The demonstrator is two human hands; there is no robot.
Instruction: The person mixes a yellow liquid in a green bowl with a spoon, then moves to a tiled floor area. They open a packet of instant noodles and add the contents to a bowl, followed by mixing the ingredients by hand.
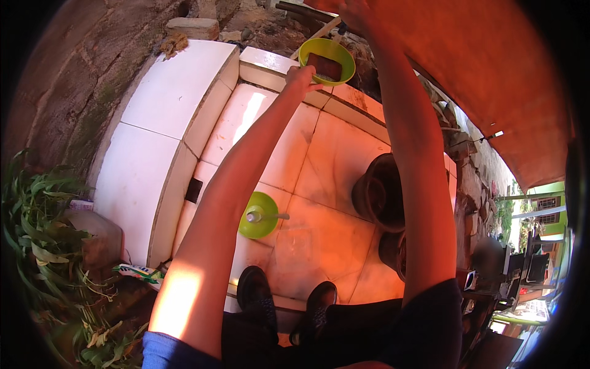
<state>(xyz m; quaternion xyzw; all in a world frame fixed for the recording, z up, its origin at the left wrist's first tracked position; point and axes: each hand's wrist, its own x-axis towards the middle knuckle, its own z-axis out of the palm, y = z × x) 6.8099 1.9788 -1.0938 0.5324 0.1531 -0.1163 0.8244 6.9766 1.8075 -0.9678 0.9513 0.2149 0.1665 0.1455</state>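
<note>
My left hand (302, 79) grips the near rim of a yellow-green bowl (349, 69), held out over the far tiled ledge. A dark reddish-brown block (325, 67) lies in the bowl; its material is unclear. Just above the bowl's far rim is a dark tap spout (341, 29), with what looks like water below it. At the top edge my right hand (356, 14) reaches to the tap, dim and blurred, so its grip cannot be made out. On the tiled floor below stands a second green bowl (261, 203) holding a whitish container and a handled utensil.
Two dark buckets (379, 193) stand on the right of the tiled floor (322, 258), partly behind my right arm. A raised white-tiled ledge (147, 110) runs along the left. Leafy greens (46, 230) lie lower left. An orange tarp (484, 69) hangs at upper right.
</note>
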